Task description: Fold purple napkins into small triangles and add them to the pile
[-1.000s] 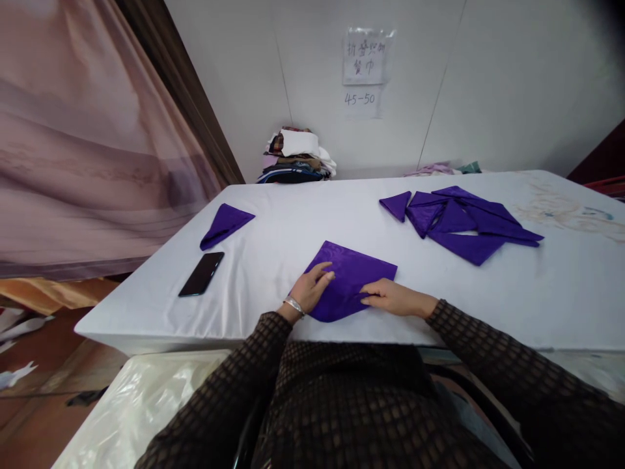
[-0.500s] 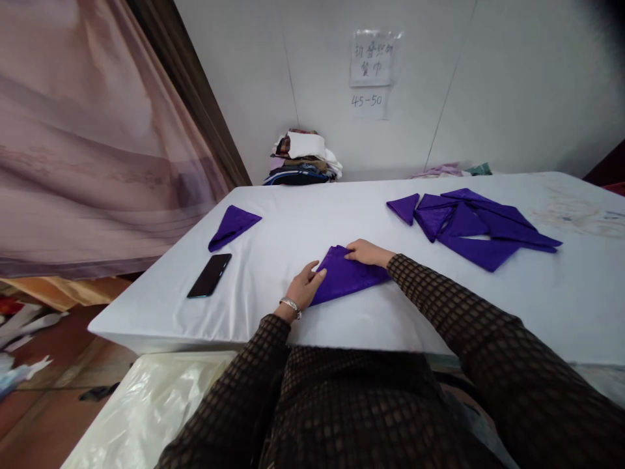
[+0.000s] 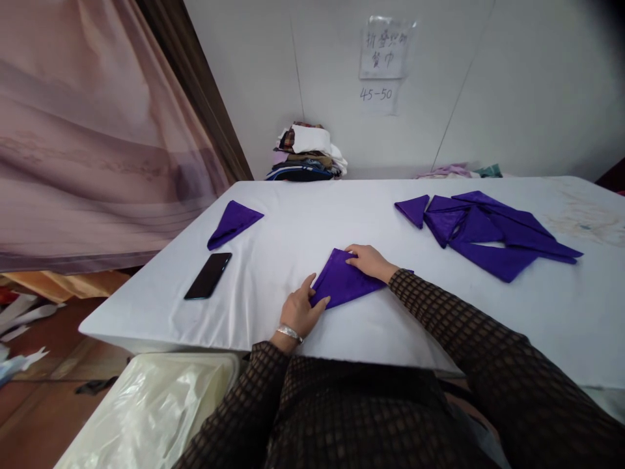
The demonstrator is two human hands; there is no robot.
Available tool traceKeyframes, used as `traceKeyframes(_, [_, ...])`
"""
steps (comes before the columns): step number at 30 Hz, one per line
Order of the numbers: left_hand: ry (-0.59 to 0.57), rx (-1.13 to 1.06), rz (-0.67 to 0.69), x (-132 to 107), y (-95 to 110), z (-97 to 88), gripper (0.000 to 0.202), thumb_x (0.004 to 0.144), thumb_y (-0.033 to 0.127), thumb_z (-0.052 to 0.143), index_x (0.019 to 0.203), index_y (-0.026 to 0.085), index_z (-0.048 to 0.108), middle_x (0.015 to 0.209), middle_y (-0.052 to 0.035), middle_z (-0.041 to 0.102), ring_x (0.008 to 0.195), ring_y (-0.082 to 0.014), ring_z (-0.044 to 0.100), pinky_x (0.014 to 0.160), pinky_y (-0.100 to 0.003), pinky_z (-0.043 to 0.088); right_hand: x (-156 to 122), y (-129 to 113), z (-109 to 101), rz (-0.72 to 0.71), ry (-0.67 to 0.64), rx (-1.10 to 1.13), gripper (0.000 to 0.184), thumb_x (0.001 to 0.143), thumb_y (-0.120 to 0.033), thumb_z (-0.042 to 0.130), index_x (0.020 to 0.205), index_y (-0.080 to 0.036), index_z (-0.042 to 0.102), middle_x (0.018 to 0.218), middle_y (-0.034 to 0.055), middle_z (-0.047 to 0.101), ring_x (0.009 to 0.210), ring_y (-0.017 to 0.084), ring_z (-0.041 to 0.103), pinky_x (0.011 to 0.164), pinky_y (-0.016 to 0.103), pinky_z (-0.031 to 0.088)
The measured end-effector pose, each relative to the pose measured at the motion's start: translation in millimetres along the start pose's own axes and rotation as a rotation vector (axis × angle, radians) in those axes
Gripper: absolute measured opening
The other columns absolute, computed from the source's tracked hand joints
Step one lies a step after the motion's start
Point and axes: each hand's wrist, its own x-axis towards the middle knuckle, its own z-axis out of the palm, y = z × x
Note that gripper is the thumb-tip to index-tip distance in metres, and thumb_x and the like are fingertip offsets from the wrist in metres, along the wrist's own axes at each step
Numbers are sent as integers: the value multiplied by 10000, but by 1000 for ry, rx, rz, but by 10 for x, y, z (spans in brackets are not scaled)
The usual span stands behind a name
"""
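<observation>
A purple napkin (image 3: 344,280), folded into a roughly triangular shape, lies flat near the table's front edge between my hands. My left hand (image 3: 300,309) is at its left corner, thumb on the lower edge and fingers apart near the upper edge. With thumb and fingers together, my right hand (image 3: 368,262) pinches the napkin's upper right edge. The right wrist and sleeve cover part of its right end. Another folded purple napkin (image 3: 233,223) rests at the left of the table. Several purple napkins (image 3: 481,226) lie overlapping on the right, beside a small folded triangle (image 3: 414,210).
The white-covered table (image 3: 303,221) stands against the wall. A black phone (image 3: 208,276) lies on its left side. Folded clothes (image 3: 307,155) are piled at the back edge. A pink curtain (image 3: 97,130) hangs at left, above a plastic-covered box (image 3: 151,404).
My left hand has spread its thumb and fingers wider at the napkin's left corner. The right hand keeps its pinch on the upper edge. The camera view has shifted slightly.
</observation>
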Motion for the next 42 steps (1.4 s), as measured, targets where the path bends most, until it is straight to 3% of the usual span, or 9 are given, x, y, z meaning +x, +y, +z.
traceKeyframes(6, [42, -144, -41, -49, -132, 51, 492, 804, 345, 552, 1267, 213, 451, 700, 42, 613, 637, -128, 584, 639, -267, 471, 3, -71, 31, 5, 3, -80, 343, 842, -278, 591, 1180, -224, 581, 1097, 75, 677, 999, 236, 612, 803, 313, 438])
traceKeyframes(16, [41, -58, -50, -25, -114, 71, 452, 831, 316, 503, 1267, 205, 463, 671, 51, 593, 590, -119, 564, 598, -253, 437, 83, -45, 169, -157, 80, -115, 316, 856, -262, 580, 1170, -230, 586, 1186, 53, 636, 1080, 224, 575, 893, 326, 426])
traceKeyframes(26, [40, 50, -46, -54, -99, 77, 446, 826, 268, 474, 1265, 187, 461, 607, 48, 576, 574, -138, 566, 591, -262, 440, 110, 8, 228, -103, 92, -143, 361, 872, -348, 575, 1201, -198, 564, 1158, 78, 617, 1062, 223, 553, 855, 318, 420])
traceKeyframes(37, [-80, 336, -173, -138, -88, -68, 425, 879, 370, 482, 1268, 201, 478, 701, -10, 666, 677, -192, 627, 675, -299, 440, 109, 45, 218, -117, 151, -190, 365, 851, -414, 588, 1124, -173, 606, 1010, 93, 605, 968, 234, 519, 842, 333, 384])
traceKeyframes(40, [-25, 415, -143, -120, -65, -138, 381, 874, 342, 490, 1218, 181, 529, 808, -65, 678, 792, -233, 628, 739, -352, 451, 109, 50, 227, -122, 162, -190, 375, 853, -424, 584, 1121, -164, 606, 1008, 95, 606, 953, 230, 523, 829, 328, 386])
traceKeyframes(42, [58, 419, -49, -66, 12, -164, 350, 870, 304, 494, 1188, 169, 552, 941, -106, 667, 911, -259, 607, 795, -384, 452, 107, 51, 231, -131, 160, -200, 385, 850, -433, 585, 1114, -153, 608, 1008, 100, 607, 953, 233, 522, 827, 326, 386])
